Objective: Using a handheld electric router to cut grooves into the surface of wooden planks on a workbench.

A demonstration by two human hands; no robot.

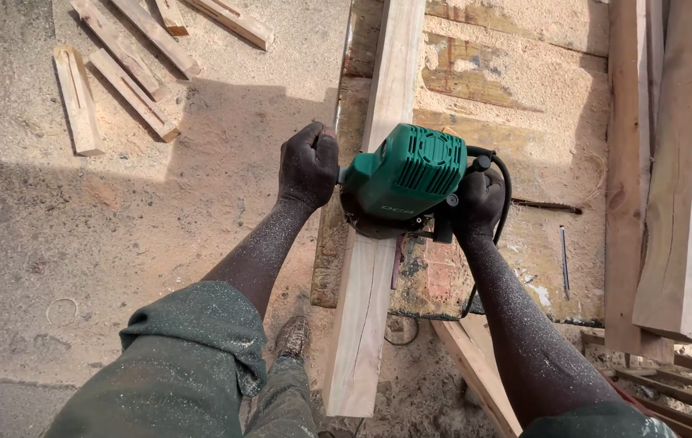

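Sawdust coats everything: my forearms, the workbench (pixel 524 65) top w/ its worn, stained surface, the sandy ground. My left hand (pixel 309 165) is fisted tight round the router's left handle; my right hand (pixel 480 203) is wrapped closed on the right handle, black cord looping behind it. The router (pixel 407 174) is a green ribbed plastic motor housing on a dark round base, sitting flat on a long pale squared timber beam (pixel 366 276) that runs along the bench's left edge & overhangs its near edge. Slotted planks (pixel 687 178) lean at the bench's right side; short offcuts (pixel 119 73) lie on the ground, far left.
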